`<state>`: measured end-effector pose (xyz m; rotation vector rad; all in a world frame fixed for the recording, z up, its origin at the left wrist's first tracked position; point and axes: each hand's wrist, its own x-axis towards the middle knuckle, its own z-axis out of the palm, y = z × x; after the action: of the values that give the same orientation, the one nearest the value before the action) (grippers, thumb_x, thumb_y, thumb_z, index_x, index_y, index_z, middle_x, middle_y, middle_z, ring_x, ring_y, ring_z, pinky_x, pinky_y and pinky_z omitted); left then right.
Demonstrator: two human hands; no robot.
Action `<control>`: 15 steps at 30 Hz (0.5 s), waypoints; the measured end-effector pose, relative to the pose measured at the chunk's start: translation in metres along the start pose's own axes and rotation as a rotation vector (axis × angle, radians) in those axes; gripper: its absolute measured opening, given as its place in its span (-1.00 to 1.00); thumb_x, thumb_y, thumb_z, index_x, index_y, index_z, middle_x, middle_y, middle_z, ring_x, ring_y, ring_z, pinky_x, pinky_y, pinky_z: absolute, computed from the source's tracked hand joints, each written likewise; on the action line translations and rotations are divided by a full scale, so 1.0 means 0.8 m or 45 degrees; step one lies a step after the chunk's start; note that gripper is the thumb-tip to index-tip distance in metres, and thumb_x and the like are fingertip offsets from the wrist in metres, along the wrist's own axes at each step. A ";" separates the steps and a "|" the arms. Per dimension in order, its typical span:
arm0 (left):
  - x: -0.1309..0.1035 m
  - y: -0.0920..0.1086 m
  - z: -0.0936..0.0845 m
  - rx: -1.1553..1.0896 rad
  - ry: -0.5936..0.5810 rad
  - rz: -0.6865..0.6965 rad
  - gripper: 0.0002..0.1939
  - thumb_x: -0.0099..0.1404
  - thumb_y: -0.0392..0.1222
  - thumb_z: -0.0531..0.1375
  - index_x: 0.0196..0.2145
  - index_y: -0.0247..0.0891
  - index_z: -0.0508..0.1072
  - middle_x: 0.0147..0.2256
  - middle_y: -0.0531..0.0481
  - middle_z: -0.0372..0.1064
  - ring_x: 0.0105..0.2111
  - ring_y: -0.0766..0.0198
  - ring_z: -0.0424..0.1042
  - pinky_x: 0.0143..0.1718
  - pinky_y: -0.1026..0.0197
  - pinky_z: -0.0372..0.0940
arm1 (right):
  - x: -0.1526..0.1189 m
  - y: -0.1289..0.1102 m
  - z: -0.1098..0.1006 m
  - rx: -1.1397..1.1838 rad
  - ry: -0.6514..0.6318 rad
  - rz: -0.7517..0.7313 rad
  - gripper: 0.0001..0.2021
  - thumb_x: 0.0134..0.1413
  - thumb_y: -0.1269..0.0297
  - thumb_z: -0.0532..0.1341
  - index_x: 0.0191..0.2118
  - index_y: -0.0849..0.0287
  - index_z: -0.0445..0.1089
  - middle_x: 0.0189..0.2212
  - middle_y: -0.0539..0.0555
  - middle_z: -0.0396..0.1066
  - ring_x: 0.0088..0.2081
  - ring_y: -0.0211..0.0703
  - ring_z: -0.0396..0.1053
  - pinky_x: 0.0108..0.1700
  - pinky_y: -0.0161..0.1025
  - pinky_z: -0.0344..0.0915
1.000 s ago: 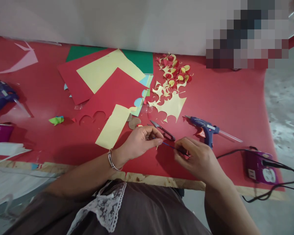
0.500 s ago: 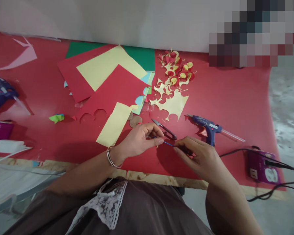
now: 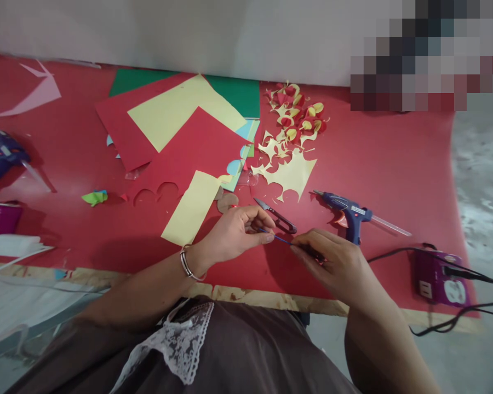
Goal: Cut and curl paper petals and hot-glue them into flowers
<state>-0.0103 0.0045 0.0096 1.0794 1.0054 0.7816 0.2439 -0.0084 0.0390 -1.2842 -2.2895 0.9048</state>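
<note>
A thin blue strand (image 3: 282,240), perhaps a wire or narrow strip, runs between my two hands above the red tabletop. My left hand (image 3: 238,232) is closed in a pinch on its left end, thumb against fingers. The other end disappears into the closed fingers of my right hand (image 3: 331,262). Something dark shows under that palm, too hidden to name. Just beyond my fingertips lies a pair of dark-handled thread snips (image 3: 277,216). Two brown discs (image 3: 227,203) rest behind my left hand, next to a cream paper strip (image 3: 193,208).
A blue glue gun (image 3: 349,210) lies right of my hands, its cord near a purple box (image 3: 441,279). Cream paper scraps (image 3: 290,172) and red-yellow paper pieces (image 3: 299,117) lie farther back. Stacked red sheets (image 3: 197,142) fill the middle. Another glue gun (image 3: 6,153) is at left.
Both hands stay in nearly the same place. A little more of the blue strand shows at my left fingertips; the things on the table have not moved.
</note>
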 end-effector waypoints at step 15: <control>-0.004 0.014 -0.002 -0.125 -0.031 -0.086 -0.78 0.45 -0.07 0.29 -0.09 -0.27 0.51 -0.42 0.04 0.53 -0.40 0.33 0.60 -0.31 0.30 0.49 | -0.001 0.003 0.001 -0.040 0.033 -0.136 -0.91 0.42 0.39 0.23 -0.13 0.07 0.47 -0.32 0.04 0.57 -0.37 -0.20 0.55 -0.33 -0.28 0.41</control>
<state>-0.0136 0.0058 0.0207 0.9641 0.9682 0.7535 0.2457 -0.0087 0.0369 -1.1670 -2.3361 0.8141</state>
